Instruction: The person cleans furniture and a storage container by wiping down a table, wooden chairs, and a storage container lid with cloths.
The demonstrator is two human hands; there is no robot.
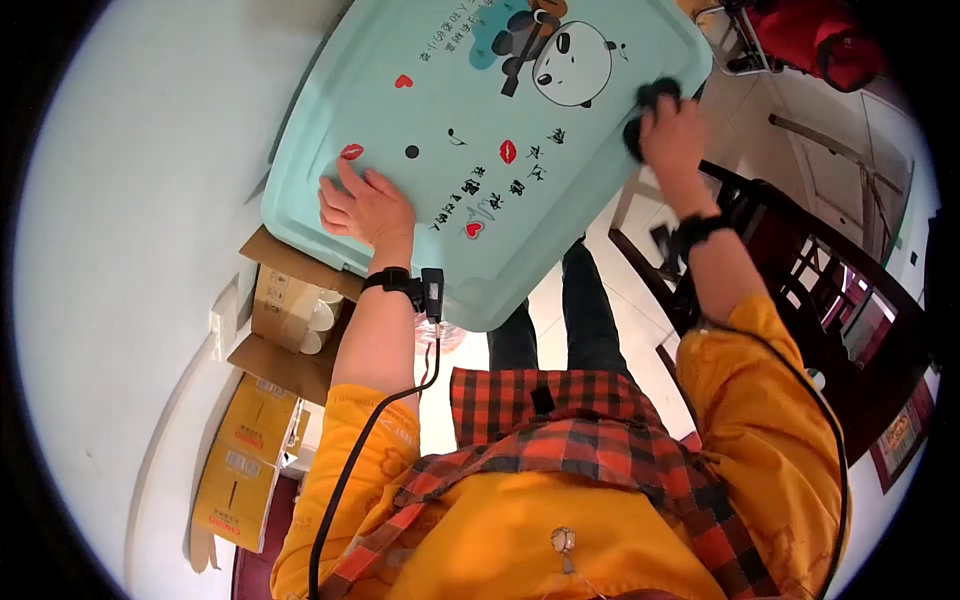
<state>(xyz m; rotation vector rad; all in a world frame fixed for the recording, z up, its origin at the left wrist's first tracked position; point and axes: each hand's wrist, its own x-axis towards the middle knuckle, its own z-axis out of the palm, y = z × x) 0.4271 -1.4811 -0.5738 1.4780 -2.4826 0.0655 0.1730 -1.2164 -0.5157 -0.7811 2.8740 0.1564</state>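
Note:
A mint-green plastic lid, printed with a guitar-playing panda, red lips, a heart and dark lettering, fills the upper middle of the view. My left hand rests on its left part, fingers apart, the index fingertip at a red lips print. Nothing is held in that hand. At the lid's right edge, my right hand is closed on a black, soft-looking wad, pressed near the raised rim. The fingers partly cover the wad, so its exact kind cannot be made out.
Left of the lid is a white wall. An open cardboard box with white rolled items stands below it, near yellow cartons. Dark wooden furniture stands on the right, and a red bag is at the upper right. Black cables run along both arms.

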